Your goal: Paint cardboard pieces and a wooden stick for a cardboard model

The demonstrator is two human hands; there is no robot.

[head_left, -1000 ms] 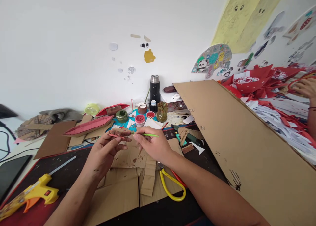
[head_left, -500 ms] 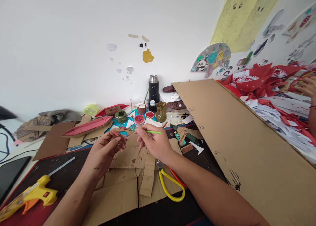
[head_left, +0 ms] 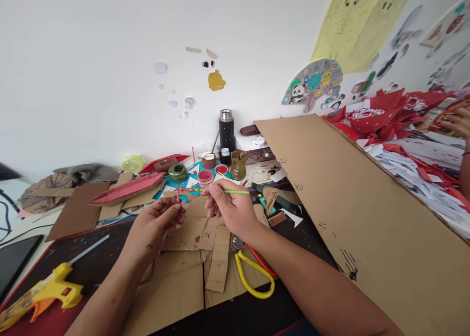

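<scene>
Between its fingertips my left hand [head_left: 161, 219] pinches a small thin pink-red piece [head_left: 178, 195], which stands upright; its exact kind is too small to tell. My right hand [head_left: 229, 206] is closed around a green-handled paintbrush [head_left: 235, 192], held level with its bristle end pointing left at the top of the pink-red piece. Behind the hands stand an open pot of red paint [head_left: 205, 178], a second red pot [head_left: 221, 170] and a pot of dark green paint [head_left: 178, 173]. Sheets of cardboard [head_left: 176, 287] lie beneath the hands.
Yellow-and-red handled scissors [head_left: 255, 277] lie below my right wrist. A yellow glue gun [head_left: 55, 289] rests at the left. A pink cardboard boat [head_left: 127, 189], a glass jar [head_left: 238, 165] and a black flask [head_left: 226, 132] stand behind. A big cardboard sheet [head_left: 352, 189] slants at the right; beyond it shows another person's hand [head_left: 458, 123].
The small pink-red piece is now upright above my left fingertips, where it lay lower and tilted before. My right hand has shifted slightly, with the brush's bristle end now at the piece.
</scene>
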